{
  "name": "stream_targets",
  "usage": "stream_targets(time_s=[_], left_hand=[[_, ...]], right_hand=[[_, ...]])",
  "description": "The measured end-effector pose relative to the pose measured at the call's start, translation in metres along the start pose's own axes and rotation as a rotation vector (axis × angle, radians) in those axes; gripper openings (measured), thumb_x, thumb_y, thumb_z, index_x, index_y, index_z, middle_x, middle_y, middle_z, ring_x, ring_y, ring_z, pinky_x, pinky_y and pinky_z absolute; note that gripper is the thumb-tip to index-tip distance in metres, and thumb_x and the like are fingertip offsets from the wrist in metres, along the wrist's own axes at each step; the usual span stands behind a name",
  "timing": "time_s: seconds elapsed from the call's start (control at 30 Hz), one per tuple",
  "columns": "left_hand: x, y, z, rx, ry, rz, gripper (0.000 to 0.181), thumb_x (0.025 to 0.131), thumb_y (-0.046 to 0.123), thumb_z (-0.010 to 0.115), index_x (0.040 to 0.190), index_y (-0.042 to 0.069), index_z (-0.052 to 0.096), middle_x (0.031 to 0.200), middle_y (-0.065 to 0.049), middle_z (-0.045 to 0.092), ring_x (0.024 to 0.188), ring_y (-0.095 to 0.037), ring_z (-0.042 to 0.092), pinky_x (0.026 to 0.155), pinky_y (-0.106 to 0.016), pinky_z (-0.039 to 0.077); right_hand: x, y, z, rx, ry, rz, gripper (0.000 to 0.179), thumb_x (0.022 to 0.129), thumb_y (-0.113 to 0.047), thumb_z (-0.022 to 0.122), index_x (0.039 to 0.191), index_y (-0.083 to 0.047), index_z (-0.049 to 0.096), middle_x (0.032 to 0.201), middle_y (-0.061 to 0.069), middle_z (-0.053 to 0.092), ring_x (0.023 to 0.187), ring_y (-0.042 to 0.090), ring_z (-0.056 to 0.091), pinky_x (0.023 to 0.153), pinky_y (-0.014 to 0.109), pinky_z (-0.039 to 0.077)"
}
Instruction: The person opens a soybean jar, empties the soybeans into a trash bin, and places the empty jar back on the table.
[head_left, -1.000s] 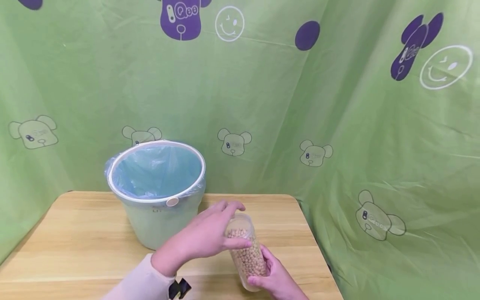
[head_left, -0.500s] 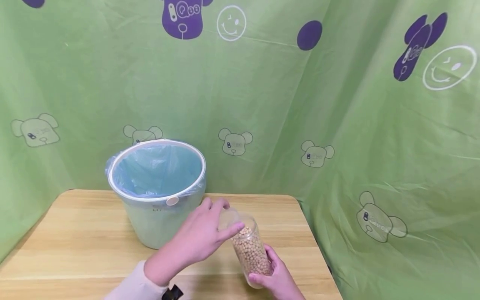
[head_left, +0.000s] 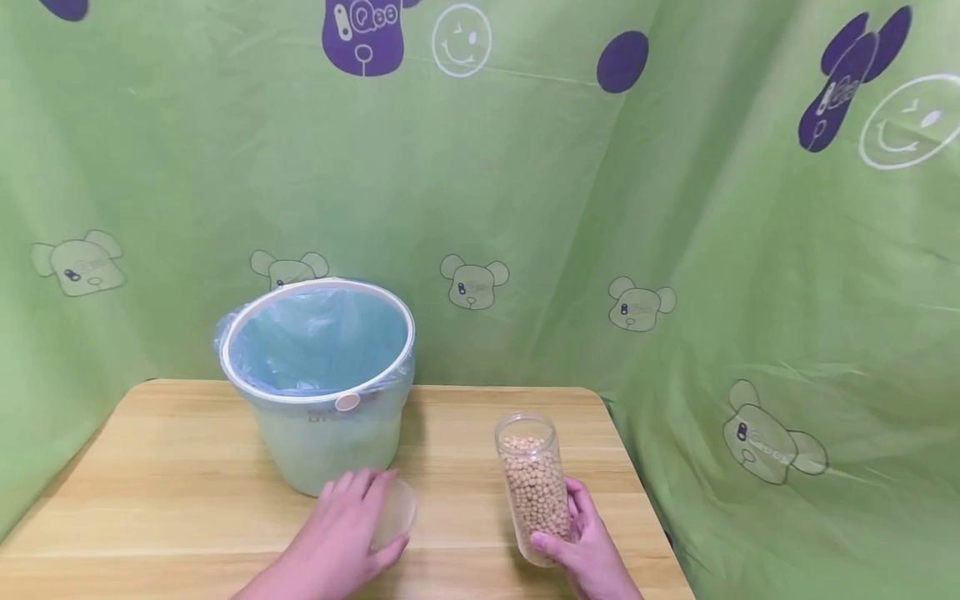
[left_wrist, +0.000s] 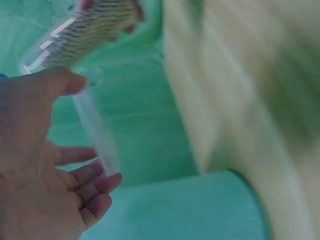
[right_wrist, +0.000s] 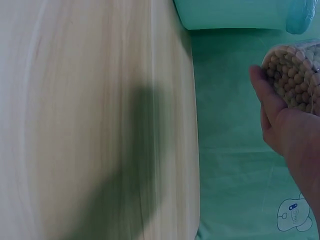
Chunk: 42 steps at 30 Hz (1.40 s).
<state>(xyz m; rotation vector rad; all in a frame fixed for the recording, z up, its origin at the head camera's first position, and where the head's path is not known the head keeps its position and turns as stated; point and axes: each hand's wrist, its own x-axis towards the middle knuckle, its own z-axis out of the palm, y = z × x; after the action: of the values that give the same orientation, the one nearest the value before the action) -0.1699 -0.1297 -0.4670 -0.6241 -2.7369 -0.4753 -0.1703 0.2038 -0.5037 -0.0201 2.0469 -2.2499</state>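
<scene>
A clear cylindrical jar [head_left: 536, 487] of small beige balls, perhaps chickpeas, has no cover over its mouth. My right hand [head_left: 588, 546] grips its lower part, and the jar leans slightly left above the table. Thumb and fingers of my left hand [head_left: 341, 529] pinch a round translucent lid [head_left: 400, 510] by its edges, in front of the bucket; the left wrist view shows that lid [left_wrist: 97, 130] edge-on. Part of the jar's base is hidden by the right hand [right_wrist: 290, 117].
A pale green bucket [head_left: 330, 446] with a white rim and a blue bag liner [head_left: 318, 342] stands left of centre on the wooden table [head_left: 172, 500]. Green printed cloth [head_left: 540, 167] hangs behind and to the right.
The lid has come off the jar's mouth and moved left and down with my left hand. My right hand has shifted the jar slightly right and set it more upright.
</scene>
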Motion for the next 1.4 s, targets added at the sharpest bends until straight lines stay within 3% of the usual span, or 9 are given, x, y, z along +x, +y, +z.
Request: stream_targets(time_s=[0.13,0.27,0.37,0.67,0.87,1.0,1.1,1.2,1.4], left_hand=[[-0.029,-0.028,0.025,-0.084,-0.087,-0.011,0.075,0.069,0.031,0.088,0.131,0.001,0.059,0.127,-0.013,0.06,0.117,-0.03,0.057,0.099,-0.051,0.05],[-0.055,-0.058,0.049,-0.108,-0.191,-0.056,0.084,0.064,0.053,0.087,0.128,0.005,0.062,0.122,-0.009,0.059,0.11,-0.026,0.056,0.09,-0.049,0.052],[-0.07,-0.075,0.066,-0.079,-0.202,-0.07,0.089,0.061,0.07,0.08,0.124,0.009,0.065,0.115,-0.005,0.06,0.1,-0.021,0.056,0.08,-0.043,0.053],[-0.093,-0.083,0.096,-0.106,-0.192,-0.186,0.076,0.068,0.082,0.068,0.116,0.023,0.068,0.108,0.007,0.061,0.091,-0.016,0.057,0.07,-0.031,0.042],[-0.099,-0.073,0.112,0.027,-0.029,-0.21,0.078,0.063,0.091,0.062,0.111,0.031,0.068,0.109,0.008,0.064,0.091,-0.014,0.061,0.07,-0.035,0.047],[-0.104,-0.065,0.124,0.173,0.096,-0.191,0.081,0.065,0.095,0.055,0.118,0.034,0.067,0.128,0.005,0.064,0.095,-0.016,0.065,0.076,-0.043,0.055],[-0.106,-0.065,0.116,0.235,0.086,-0.152,0.087,0.069,0.095,0.048,0.126,0.032,0.063,0.143,0.004,0.057,0.101,-0.02,0.066,0.08,-0.046,0.056],[-0.1,-0.075,0.09,0.199,0.005,-0.127,0.097,0.068,0.095,0.047,0.136,0.026,0.058,0.154,-0.002,0.049,0.111,-0.029,0.065,0.088,-0.055,0.056],[-0.083,-0.117,0.023,0.023,-0.021,-0.192,0.096,0.071,0.069,0.074,0.145,0.013,0.049,0.16,-0.016,0.036,0.124,-0.045,0.058,0.095,-0.075,0.046]], right_hand=[[0.0,-0.001,-0.002,-0.004,0.018,0.007,0.081,0.077,0.009,0.073,0.143,-0.012,0.032,0.136,-0.008,0.057,0.121,0.019,0.06,0.1,0.037,0.057],[0.002,-0.002,-0.002,0.002,0.014,0.022,0.082,0.076,0.007,0.073,0.144,-0.013,0.031,0.137,-0.009,0.056,0.124,0.019,0.059,0.102,0.039,0.056],[0.004,-0.003,-0.001,0.008,0.013,0.022,0.083,0.077,0.007,0.073,0.144,-0.013,0.03,0.138,-0.01,0.056,0.124,0.019,0.058,0.103,0.04,0.055],[0.004,-0.005,0.002,0.056,0.014,0.011,0.08,0.079,0.008,0.069,0.144,-0.016,0.029,0.139,-0.008,0.055,0.124,0.021,0.059,0.101,0.043,0.056],[0.002,-0.011,0.002,0.059,0.006,-0.002,0.076,0.083,0.006,0.068,0.144,-0.018,0.029,0.139,-0.008,0.055,0.123,0.02,0.06,0.1,0.041,0.057],[0.004,-0.017,0.001,0.074,-0.009,-0.029,0.072,0.087,0.005,0.065,0.144,-0.02,0.029,0.141,-0.007,0.053,0.124,0.017,0.06,0.101,0.038,0.056],[0.008,-0.021,0.003,0.077,-0.013,-0.054,0.068,0.09,0.003,0.062,0.145,-0.02,0.029,0.142,-0.006,0.053,0.125,0.016,0.06,0.102,0.037,0.056],[0.011,-0.026,0.004,0.079,-0.021,-0.071,0.065,0.092,0.003,0.061,0.144,-0.02,0.029,0.142,-0.004,0.052,0.124,0.017,0.06,0.103,0.036,0.055],[0.021,-0.044,0.007,0.06,-0.038,-0.074,0.067,0.092,0.003,0.062,0.145,-0.021,0.029,0.143,-0.001,0.05,0.125,0.017,0.059,0.104,0.035,0.054]])
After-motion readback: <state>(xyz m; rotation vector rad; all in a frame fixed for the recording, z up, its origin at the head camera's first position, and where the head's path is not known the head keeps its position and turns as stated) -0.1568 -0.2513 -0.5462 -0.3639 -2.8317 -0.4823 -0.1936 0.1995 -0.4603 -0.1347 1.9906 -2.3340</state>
